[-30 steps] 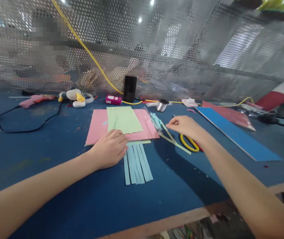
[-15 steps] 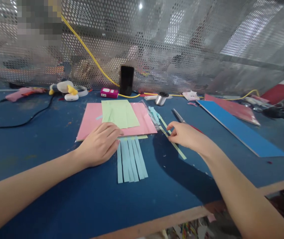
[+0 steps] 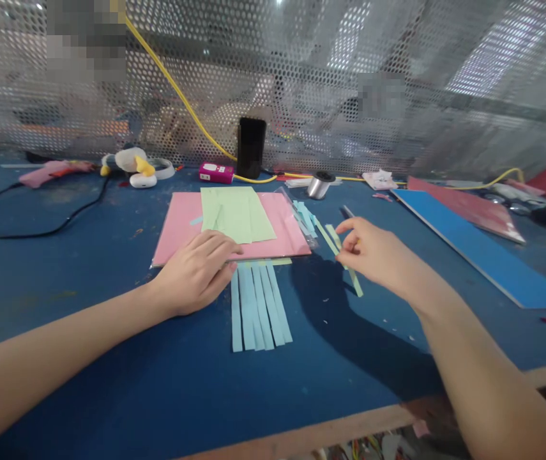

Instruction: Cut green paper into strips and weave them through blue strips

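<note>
My left hand (image 3: 196, 271) lies flat, pressing on the front edge of a pink paper pack (image 3: 177, 220) in clear plastic. Pale green sheets (image 3: 237, 214) rest on that pack, beyond my fingers. Light blue paper strips (image 3: 258, 306) fan out toward me from under its front edge, with a green strip crossing their tops. To the right, my right hand (image 3: 368, 252) is closed in a pinch on a pale green paper strip (image 3: 356, 283), partly hidden by the fingers. Another green strip (image 3: 325, 233) lies just left of the fingertips, near short blue strips (image 3: 305, 217).
Behind my right hand, scissors (image 3: 347, 211) are mostly hidden. A wire spool (image 3: 319, 186), an upright phone (image 3: 251, 148) and a magenta box (image 3: 216, 172) stand along the mesh. A blue board (image 3: 483, 249) lies at right; a black cable (image 3: 57, 227) curls at left.
My right hand has lifted slightly, and the green strip in its fingers has come apart from the one beside it. The view has shifted a little; my left hand stays on the pack.
</note>
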Demonstrator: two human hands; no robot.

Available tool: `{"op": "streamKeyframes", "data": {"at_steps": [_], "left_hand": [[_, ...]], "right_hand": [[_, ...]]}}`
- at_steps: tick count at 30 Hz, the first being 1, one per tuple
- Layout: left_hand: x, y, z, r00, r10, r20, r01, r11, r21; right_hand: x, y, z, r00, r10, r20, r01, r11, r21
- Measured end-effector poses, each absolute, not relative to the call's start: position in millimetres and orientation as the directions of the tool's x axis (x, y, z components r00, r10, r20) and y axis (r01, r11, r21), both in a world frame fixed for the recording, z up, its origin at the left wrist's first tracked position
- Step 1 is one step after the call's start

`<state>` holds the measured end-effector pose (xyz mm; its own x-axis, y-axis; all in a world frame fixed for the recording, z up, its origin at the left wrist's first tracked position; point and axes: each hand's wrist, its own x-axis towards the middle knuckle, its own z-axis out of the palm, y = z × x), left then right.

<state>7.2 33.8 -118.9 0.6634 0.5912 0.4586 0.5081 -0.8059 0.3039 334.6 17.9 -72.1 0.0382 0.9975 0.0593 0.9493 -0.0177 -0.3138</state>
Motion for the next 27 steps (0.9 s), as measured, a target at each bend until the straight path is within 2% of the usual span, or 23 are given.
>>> {"op": "streamKeyframes", "data": {"at_steps": [2,4,5,7,12,17,22,27], "left_hand": [[9,34,-114,0.563,0.709,0.425,0.522,-0.703,0.483],[11,34,-108,0.425,0.841,0.335,0.485,-0.524,0.700],[13,34,-104,0.376,0.882,0.282,0.444,-0.439,0.781],[15,34,-97,0.352,0.912,0.208,0.380,-0.343,0.859],[26,32,-84,0.472,0.877,0.090,0.361,-0.285,0.888],[36,34,-78,0.488,0.872,0.029,0.252,-0.173,0.952],[36,35,-71,0.389,0.917,0.088,0.235,-0.192,0.953],[37,31,-69,0.319,0.938,0.133,0.139,-0.186,0.973]], "right_hand": [[336,20,-70,-0.002,0.992,0.123,0.854,0.065,-0.516],[332,20,-71,-0.082,0.987,0.137,0.701,0.155,-0.696],[328,19,-72,-0.133,0.982,0.133,0.622,0.187,-0.761],[316,15,-75,-0.233,0.964,0.125,0.496,0.228,-0.838],[281,6,-74,-0.421,0.905,0.061,0.375,0.234,-0.897],[261,11,-54,-0.487,0.873,0.003,0.485,0.274,-0.830],[251,18,-39,-0.358,0.931,-0.075,0.582,0.160,-0.797],[255,26,-41,-0.266,0.951,-0.160,0.513,-0.001,-0.858]]}}
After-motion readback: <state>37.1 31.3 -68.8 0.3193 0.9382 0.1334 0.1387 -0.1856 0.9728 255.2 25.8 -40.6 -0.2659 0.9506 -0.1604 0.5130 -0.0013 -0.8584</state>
